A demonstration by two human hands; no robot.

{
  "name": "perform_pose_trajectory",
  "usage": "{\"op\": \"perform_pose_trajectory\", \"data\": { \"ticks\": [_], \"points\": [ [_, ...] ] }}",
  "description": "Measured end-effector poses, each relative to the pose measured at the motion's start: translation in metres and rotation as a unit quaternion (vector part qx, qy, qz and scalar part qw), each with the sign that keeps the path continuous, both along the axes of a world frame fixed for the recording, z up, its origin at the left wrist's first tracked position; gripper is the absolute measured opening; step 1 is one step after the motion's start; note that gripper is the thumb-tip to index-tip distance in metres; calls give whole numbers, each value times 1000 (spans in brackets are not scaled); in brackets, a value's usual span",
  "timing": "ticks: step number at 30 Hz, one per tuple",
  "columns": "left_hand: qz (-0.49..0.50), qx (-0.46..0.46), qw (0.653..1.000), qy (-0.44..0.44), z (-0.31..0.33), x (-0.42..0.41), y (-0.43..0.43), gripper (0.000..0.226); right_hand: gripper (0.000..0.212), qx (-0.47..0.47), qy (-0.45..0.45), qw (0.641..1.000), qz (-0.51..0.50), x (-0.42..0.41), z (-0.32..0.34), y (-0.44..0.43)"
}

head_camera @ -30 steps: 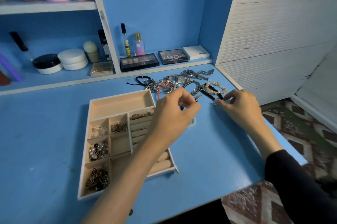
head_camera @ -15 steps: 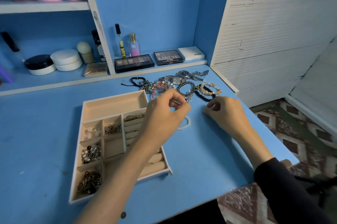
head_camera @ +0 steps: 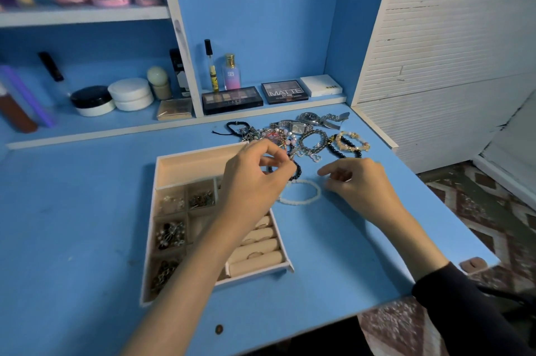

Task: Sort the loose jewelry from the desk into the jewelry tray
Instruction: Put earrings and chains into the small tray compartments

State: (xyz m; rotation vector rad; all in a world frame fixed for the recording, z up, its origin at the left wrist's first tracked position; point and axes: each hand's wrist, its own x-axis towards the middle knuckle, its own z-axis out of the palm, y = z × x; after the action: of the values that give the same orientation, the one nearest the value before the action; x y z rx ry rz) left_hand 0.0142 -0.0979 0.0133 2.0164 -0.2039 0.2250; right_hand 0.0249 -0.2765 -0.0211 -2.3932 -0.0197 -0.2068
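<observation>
The beige jewelry tray lies on the blue desk, with earrings in its small left compartments and rings on its padded rolls. My left hand hovers over the tray's right edge and pinches a dark beaded bracelet that hangs from its fingertips. A white bead bracelet lies flat on the desk between my hands. My right hand hovers just right of it with fingers loosely curled, and I see nothing in it. Behind both hands sits the pile of loose jewelry, with bracelets and two watches.
Eyeshadow palettes, perfume bottles and cream jars stand on the low shelf behind the desk. A white slatted panel closes off the right side. The desk's front edge runs close under my forearms.
Both hands have drawn back from the jewelry pile toward the tray. The white bracelet, earlier mostly hidden behind my left hand, now lies in plain sight between them.
</observation>
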Motion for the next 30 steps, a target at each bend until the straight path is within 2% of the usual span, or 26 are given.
{"op": "perform_pose_trajectory", "data": {
  "ticks": [3,6,10,14,19,21,24,30],
  "points": [
    [20,-39,999,21,0,-3,23,7,23,58,-21,998,16,-3,8,17],
    [34,-58,997,29,3,-10,49,8,31,130,-32,989,62,-8,17,43],
    [49,-66,996,38,5,-19,86,10,25,188,-18,973,131,-13,22,78],
    [57,-24,997,48,6,-29,120,9,25,182,-27,967,178,-15,23,106],
    [42,68,996,48,1,-41,145,29,20,159,-29,965,207,-21,23,131],
    [39,108,992,50,-4,-45,150,26,20,154,-27,964,214,-23,22,137],
    [29,149,987,61,-11,-48,153,9,23,137,-29,964,225,-26,23,144],
    [32,240,968,57,-16,-47,155,7,23,64,-49,970,228,-29,21,152]
  ]
}}
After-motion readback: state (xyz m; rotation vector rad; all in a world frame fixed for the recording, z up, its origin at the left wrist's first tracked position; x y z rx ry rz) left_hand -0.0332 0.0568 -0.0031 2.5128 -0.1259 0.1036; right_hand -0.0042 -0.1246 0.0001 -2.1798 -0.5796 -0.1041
